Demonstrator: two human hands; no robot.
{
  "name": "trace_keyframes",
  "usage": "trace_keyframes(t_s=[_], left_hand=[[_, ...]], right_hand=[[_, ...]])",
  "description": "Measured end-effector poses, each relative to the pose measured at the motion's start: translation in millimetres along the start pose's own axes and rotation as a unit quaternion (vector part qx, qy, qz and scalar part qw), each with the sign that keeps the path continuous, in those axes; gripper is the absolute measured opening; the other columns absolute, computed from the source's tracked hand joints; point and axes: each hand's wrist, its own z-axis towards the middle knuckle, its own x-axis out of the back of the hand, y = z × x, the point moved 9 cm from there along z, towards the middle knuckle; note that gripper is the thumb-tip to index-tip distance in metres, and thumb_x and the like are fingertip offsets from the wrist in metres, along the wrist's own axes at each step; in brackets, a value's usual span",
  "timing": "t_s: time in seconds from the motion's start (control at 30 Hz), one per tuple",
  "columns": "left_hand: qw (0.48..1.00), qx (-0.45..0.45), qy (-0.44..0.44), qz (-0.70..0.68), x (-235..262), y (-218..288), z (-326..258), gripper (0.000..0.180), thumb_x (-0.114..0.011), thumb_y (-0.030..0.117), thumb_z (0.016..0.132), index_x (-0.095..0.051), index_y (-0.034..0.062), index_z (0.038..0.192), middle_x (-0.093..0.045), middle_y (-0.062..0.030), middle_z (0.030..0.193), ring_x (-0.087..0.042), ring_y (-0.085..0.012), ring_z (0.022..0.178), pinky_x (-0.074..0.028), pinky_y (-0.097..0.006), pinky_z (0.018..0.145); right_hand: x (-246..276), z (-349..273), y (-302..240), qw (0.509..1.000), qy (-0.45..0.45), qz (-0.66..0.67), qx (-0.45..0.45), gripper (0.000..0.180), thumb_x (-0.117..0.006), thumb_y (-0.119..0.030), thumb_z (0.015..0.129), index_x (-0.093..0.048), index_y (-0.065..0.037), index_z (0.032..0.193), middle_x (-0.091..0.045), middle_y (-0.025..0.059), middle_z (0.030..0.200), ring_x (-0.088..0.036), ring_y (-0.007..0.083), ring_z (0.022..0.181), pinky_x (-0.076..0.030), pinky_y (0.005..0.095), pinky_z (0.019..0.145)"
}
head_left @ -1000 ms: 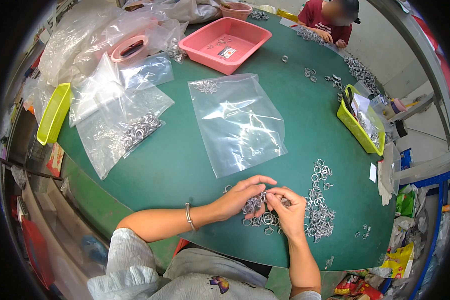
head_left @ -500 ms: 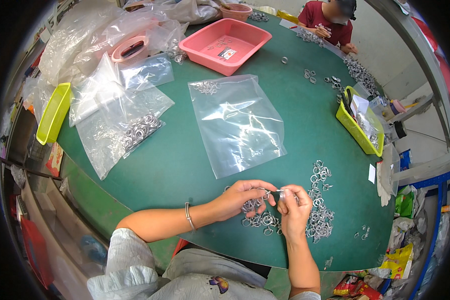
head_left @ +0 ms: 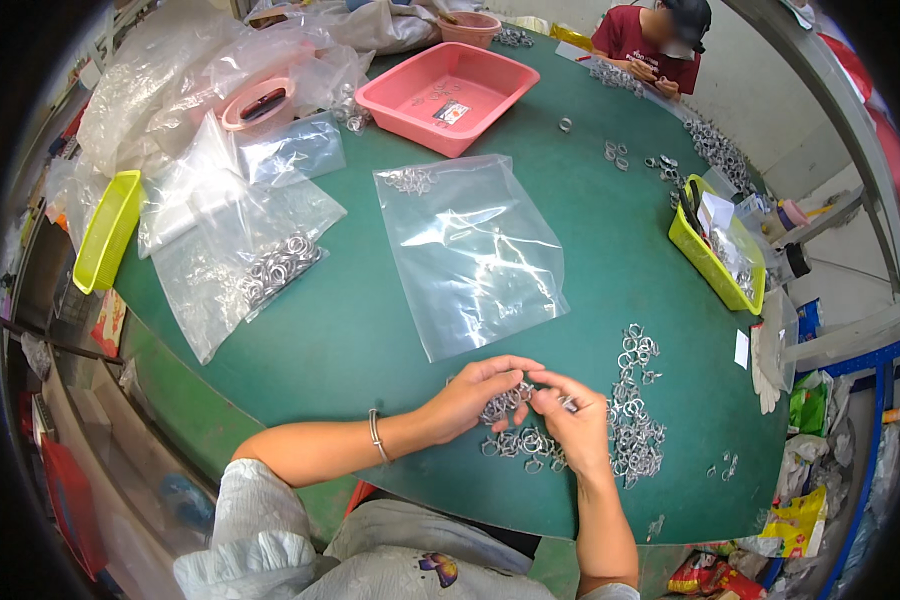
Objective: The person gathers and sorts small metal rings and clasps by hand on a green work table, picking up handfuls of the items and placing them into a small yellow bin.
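My left hand (head_left: 458, 407) is closed around a clump of small silver metal rings (head_left: 505, 403), just above the near part of the green table. Close against its fingertips, my right hand (head_left: 582, 432) is bent inward and pinches a metal ring (head_left: 568, 403), partly hidden by the fingers. Beneath both hands lies a loose heap of rings (head_left: 525, 446). A longer pile of the same rings (head_left: 637, 440) stretches away to the right of my right hand. Beyond my hands, a clear plastic bag (head_left: 475, 270) lies flat with several rings in its far corner.
A pink tub (head_left: 395, 105) stands at the back. Left of it are plastic bags, one holding rings (head_left: 285, 265), and a yellow-green basket (head_left: 108, 230). Another yellow-green basket (head_left: 715, 262) with tools sits at right. Across the table a person (head_left: 635, 40) handles rings.
My right hand has moved left and turned inward against my left hand's fingers. The ring between the two hands now sits deeper in the right hand. The other person's hands have come together.
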Motion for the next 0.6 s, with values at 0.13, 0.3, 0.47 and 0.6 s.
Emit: trace_keyframes(t_s=[0.13, 0.3, 0.47, 0.6], left_hand=[[0.998, -0.019, -0.013, 0.065, -4, 4, -1, 0.032, -0.041, 0.019, 0.095, -0.046, 0.0026, 0.122, -0.057, -0.0056, 0.082, -0.055, -0.0098, 0.07, -0.04, -0.021, 0.049], [1.0, 0.006, -0.013, -0.001, -3, 5, -1, 0.03, -0.043, 0.017, 0.094, -0.048, 0.002, 0.12, -0.058, -0.0074, 0.085, -0.055, -0.0105, 0.071, -0.041, -0.022, 0.05], [0.998, 0.008, -0.021, -0.054, -2, 3, 2, 0.026, -0.045, 0.013, 0.093, -0.051, -0.0005, 0.115, -0.059, -0.0104, 0.09, -0.055, -0.0112, 0.072, -0.042, -0.022, 0.051], [0.999, 0.003, -0.025, -0.033, -4, 3, 1, 0.024, -0.048, 0.012, 0.092, -0.052, -0.0004, 0.112, -0.059, -0.0095, 0.09, -0.054, -0.0106, 0.072, -0.041, -0.022, 0.051]], right_hand=[[3, -2, -9, 0.996, 0.026, -0.081, 0.031, 0.02, -0.065, 0.003, 0.078, -0.066, 0.001, 0.098, -0.05, -0.0043, 0.062, -0.042, 0.0008, 0.056, -0.03, 0.0173, 0.05], [13, -1, -9, 0.997, 0.067, 0.028, -0.017, 0.014, -0.062, -0.002, 0.082, -0.064, 0.002, 0.095, -0.049, -0.0055, 0.057, -0.041, 0.0006, 0.05, -0.027, 0.0164, 0.043], [16, 5, 4, 0.962, 0.022, 0.27, -0.043, 0.015, -0.05, -0.014, 0.091, -0.054, -0.001, 0.087, -0.046, 0.0032, 0.066, -0.035, 0.0066, 0.042, -0.025, 0.018, 0.033], [0, 8, 13, 0.895, -0.046, 0.432, -0.101, 0.021, -0.047, -0.02, 0.091, -0.05, -0.002, 0.084, -0.048, 0.0078, 0.079, -0.039, 0.0094, 0.049, -0.026, 0.0184, 0.031]])
